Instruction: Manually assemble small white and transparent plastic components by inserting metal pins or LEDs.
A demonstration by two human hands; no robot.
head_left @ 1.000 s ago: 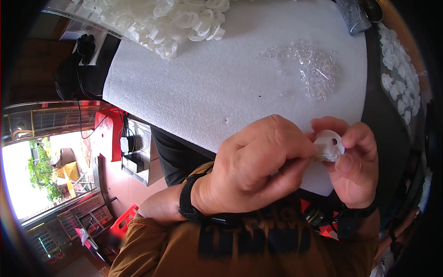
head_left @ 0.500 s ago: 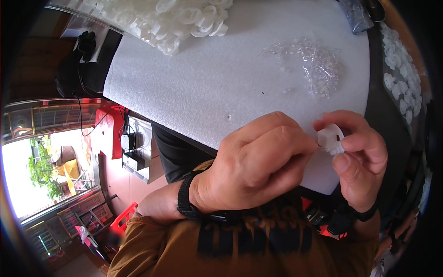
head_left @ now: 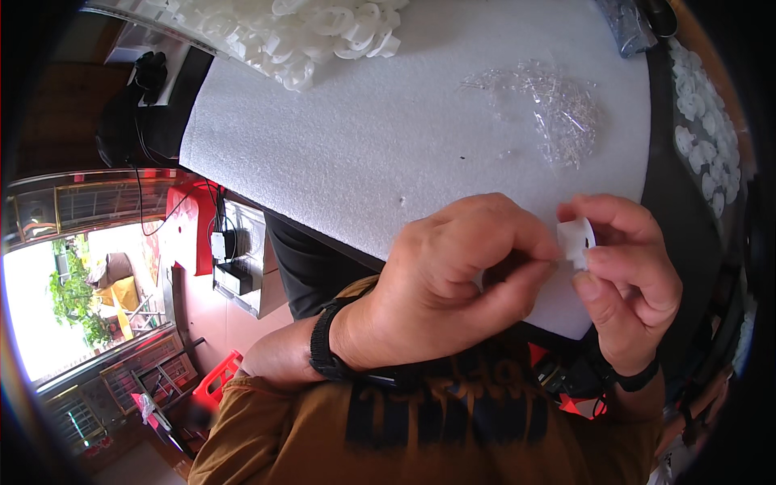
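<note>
My right hand (head_left: 638,279) pinches a small white plastic part (head_left: 574,241) between thumb and fingers. The part is curved, with a small dark slot in its side. My left hand (head_left: 461,271) is closed in a pinch right at the part's left edge. Whatever its fingertips hold is too small to make out. Beyond both hands, a loose pile of thin, clear, wire-like pieces (head_left: 564,113) lies on the white foam sheet (head_left: 323,153). A heap of white plastic rings (head_left: 323,36) lies at the far left of the sheet.
White round parts (head_left: 703,141) are spread along the dark surface on the right. A bluish plastic bag (head_left: 626,28) lies at the far right corner. To the left stand a red stool (head_left: 190,230) and a box with a cabled device (head_left: 234,279).
The white part has turned in my right fingers and shows more edge-on. My left hand has shifted slightly, its thumb and fingertips now further forward beside the part.
</note>
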